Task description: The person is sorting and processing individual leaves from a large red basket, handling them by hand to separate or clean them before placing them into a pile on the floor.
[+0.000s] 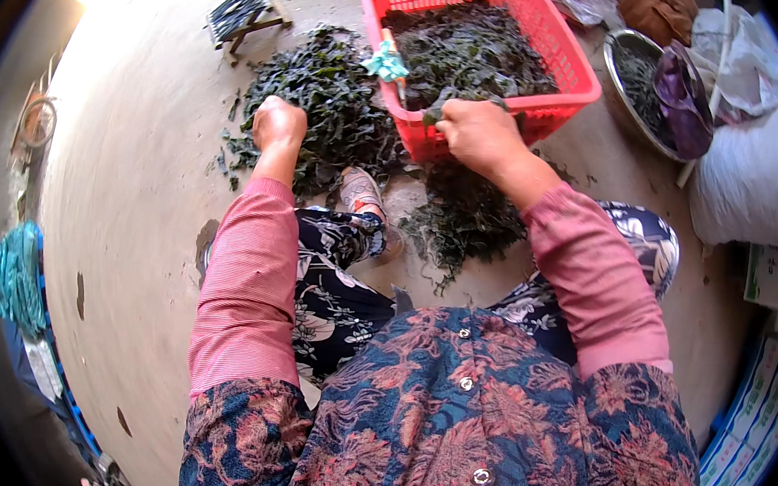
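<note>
My right hand is closed at the near rim of a red plastic basket. A dark green seaweed piece shows at its fingers. Dark, wet-looking seaweed fills much of the basket. My left hand is closed over the left edge of a seaweed heap on the floor; whatever its fingers hold is hidden. Between my feet, just below the basket, lies a second, looser seaweed pile. Turquoise ribbon is tied around something orange and white at the basket's left wall.
A small folding stool stands at the far left of the heap. To the right are a metal basin with greenish strands and a purple bag, then a white sack and stacked cartons. Turquoise cord hangs at the left.
</note>
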The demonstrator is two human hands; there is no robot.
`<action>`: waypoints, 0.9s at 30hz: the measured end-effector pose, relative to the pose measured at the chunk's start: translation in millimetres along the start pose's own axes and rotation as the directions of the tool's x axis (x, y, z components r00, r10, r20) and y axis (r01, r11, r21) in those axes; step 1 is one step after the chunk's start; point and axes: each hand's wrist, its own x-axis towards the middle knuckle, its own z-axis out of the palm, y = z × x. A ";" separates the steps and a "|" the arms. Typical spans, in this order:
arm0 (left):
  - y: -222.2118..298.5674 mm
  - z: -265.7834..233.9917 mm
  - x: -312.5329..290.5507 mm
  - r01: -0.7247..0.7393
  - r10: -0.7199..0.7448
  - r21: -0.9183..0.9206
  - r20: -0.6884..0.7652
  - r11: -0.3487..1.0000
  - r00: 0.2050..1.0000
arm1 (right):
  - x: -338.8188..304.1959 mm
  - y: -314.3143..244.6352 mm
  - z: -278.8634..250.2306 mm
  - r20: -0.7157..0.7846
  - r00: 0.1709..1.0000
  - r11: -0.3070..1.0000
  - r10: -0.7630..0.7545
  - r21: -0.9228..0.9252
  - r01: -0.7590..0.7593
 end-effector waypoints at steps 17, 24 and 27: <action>124.8 -103.1 -108.4 0.509 0.771 -0.839 0.193 -0.191 0.607 | -32.0 -44.5 -100.8 -0.532 0.696 0.770 -0.483 0.120 0.626; 149.5 -86.2 -112.3 0.500 0.820 -0.824 0.079 -0.267 0.567 | -11.3 -23.0 -84.6 0.042 0.989 0.143 -0.139 0.990 -0.022; 152.4 -88.1 -117.6 0.533 0.822 -0.819 0.145 -0.213 0.551 | -16.5 -15.3 -75.2 0.249 0.961 0.198 -0.124 0.955 -0.222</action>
